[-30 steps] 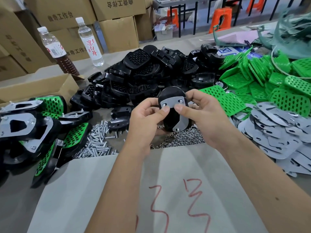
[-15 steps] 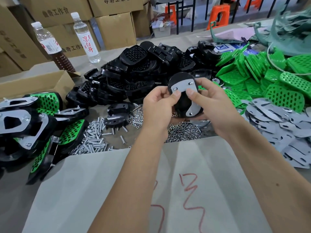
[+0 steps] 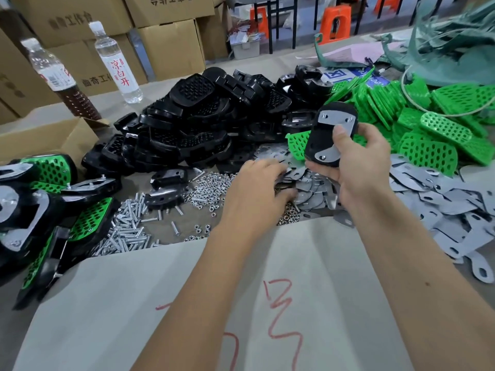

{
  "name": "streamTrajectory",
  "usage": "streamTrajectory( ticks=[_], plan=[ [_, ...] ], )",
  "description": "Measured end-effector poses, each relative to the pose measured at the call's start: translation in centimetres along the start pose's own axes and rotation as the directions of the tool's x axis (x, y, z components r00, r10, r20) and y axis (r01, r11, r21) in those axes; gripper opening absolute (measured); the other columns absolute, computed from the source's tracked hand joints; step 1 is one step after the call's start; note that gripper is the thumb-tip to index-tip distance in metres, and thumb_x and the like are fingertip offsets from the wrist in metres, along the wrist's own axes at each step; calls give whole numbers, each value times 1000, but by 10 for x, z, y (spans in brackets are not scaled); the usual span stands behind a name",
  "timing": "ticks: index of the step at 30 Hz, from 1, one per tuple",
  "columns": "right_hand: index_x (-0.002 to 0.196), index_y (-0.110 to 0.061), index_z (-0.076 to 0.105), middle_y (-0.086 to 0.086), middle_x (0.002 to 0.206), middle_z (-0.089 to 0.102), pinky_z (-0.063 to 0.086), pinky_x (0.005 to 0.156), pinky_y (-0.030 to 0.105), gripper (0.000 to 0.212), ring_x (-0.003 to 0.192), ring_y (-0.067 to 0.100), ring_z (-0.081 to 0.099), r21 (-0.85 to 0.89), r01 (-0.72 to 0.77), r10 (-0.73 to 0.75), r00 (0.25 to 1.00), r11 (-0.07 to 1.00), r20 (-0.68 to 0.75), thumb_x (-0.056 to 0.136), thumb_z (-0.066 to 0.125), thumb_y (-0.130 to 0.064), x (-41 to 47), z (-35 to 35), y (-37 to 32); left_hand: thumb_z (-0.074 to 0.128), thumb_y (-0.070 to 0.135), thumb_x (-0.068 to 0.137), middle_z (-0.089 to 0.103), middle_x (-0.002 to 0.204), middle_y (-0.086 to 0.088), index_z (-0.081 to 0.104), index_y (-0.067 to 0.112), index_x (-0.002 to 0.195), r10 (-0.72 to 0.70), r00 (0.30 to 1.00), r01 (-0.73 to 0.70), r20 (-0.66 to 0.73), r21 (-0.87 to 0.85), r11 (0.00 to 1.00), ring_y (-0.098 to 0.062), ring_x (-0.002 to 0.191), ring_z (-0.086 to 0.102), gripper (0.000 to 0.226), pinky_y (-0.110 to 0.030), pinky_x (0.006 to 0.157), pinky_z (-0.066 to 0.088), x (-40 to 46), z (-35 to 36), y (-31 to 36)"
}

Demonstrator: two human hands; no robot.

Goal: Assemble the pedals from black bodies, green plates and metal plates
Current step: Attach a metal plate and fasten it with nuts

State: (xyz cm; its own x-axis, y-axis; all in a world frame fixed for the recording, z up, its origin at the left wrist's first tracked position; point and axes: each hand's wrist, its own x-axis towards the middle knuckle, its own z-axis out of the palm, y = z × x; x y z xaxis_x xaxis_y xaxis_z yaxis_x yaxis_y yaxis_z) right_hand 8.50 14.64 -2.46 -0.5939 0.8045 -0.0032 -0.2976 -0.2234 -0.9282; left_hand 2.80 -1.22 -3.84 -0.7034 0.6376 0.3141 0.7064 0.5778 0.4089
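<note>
Hands: left hand [image 3: 257, 188] blurs over nuts [image 3: 209, 188], fingertips indistinct; right hand [image 3: 359, 162] grips pedal [image 3: 328, 135].

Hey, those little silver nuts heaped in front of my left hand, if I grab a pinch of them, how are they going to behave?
The nuts look like small, smooth, loose metal pieces, so some would probably slip from a pinch. Strays already lie scattered towards the screws, which suggests they scatter easily when nudged. Each is probably light, though a handful would have some weight. The left hand hovers over them, holding nothing visible.

Stacked cardboard boxes [image 3: 166, 46] printed with Chinese characters line the far left behind the grey desk [image 3: 88, 303]; orange plastic stools [image 3: 336, 18] stand among dark metal table legs [image 3: 270, 28] beyond.
</note>
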Motion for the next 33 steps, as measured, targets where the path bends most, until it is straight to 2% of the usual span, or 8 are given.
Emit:
streamTrajectory(
  ticks=[4, 7, 12, 16, 20, 23, 25, 33],
  plan=[
    [105, -20, 60, 11, 107, 71, 65, 59, 42, 5, 74, 22, 79, -21, -18, 17, 1000, 1000, -8, 104, 64, -18, -2, 1, -2, 78, 24, 92, 74, 113, 1, 76, 18, 114, -85, 990, 94, -110, 75, 993, -24, 108, 64, 23, -37, 95, 48, -2, -9, -10],
    [105, -20, 62, 12, 104, 73, 64, 56, 40, 5, 72, 26, 78, -71, -11, 13, 1000, 997, 19, 102, 66, -20, -6, 4, -3, 77, 17, 93, 77, 92, 3, 80, 15, 98, -169, 954, 149, -246, -97, 984, -16, 87, 71, 7, -37, 86, 57, -7, -17, -18],
    [104, -28, 65, 20, 100, 72, 62, 51, 48, 4, 62, 27, 73, -238, 174, -109, 958, 955, 266, 101, 67, -28, -21, 16, -1, 73, 21, 94, 70, 69, 14, 76, 22, 81, -351, 786, 222, -509, -299, 928, -6, 69, 69, 13, -29, 72, 56, -19, -41, -40],
    [109, -31, 65, 15, 100, 74, 63, 51, 46, 12, 75, 32, 76, -218, 211, -76, 862, 953, 502, 100, 68, -25, -36, 28, 5, 79, 21, 90, 68, 68, 13, 70, 28, 75, -452, 772, 359, -447, -280, 890, -5, 69, 66, 19, -36, 74, 56, -38, -50, -63],
    [106, -38, 63, 4, 92, 78, 61, 54, 35, 13, 77, 21, 77, -274, 225, -23, 811, 935, 585, 102, 66, -26, -44, 34, 15, 72, 20, 96, 73, 70, 2, 68, 17, 81, -531, 685, 254, -499, -519, 816, -16, 65, 73, 17, -42, 67, 62, -42, -56, -69],
    [107, -40, 60, 0, 87, 78, 57, 50, 34, 7, 69, 26, 72, -336, 261, -11, 804, 905, 595, 103, 63, -34, -43, 33, 17, 64, 24, 105, 76, 79, -11, 60, 8, 85, -755, 599, 133, -268, -896, 424, -21, 61, 72, 25, -32, 47, 52, -36, -56, -64],
    [108, -38, 59, 4, 86, 76, 56, 48, 34, 6, 64, 31, 63, -353, 255, 8, 802, 900, 597, 103, 62, -39, -43, 33, 19, 63, 26, 106, 74, 71, -7, 57, 8, 85, -804, 579, 156, -136, -949, 273, -22, 61, 75, 28, -27, 43, 49, -34, -51, -59],
    [99, -34, 60, -1, 81, 73, 48, 49, 22, 7, 65, 11, 66, -308, 108, 91, 820, 945, 566, 104, 62, -37, -45, 36, 22, 47, 26, 111, 74, 70, 2, 44, 11, 93, -705, 686, 176, -183, -898, 404, -22, 55, 71, 24, -30, 47, 53, -31, -42, -46]
  ],
)
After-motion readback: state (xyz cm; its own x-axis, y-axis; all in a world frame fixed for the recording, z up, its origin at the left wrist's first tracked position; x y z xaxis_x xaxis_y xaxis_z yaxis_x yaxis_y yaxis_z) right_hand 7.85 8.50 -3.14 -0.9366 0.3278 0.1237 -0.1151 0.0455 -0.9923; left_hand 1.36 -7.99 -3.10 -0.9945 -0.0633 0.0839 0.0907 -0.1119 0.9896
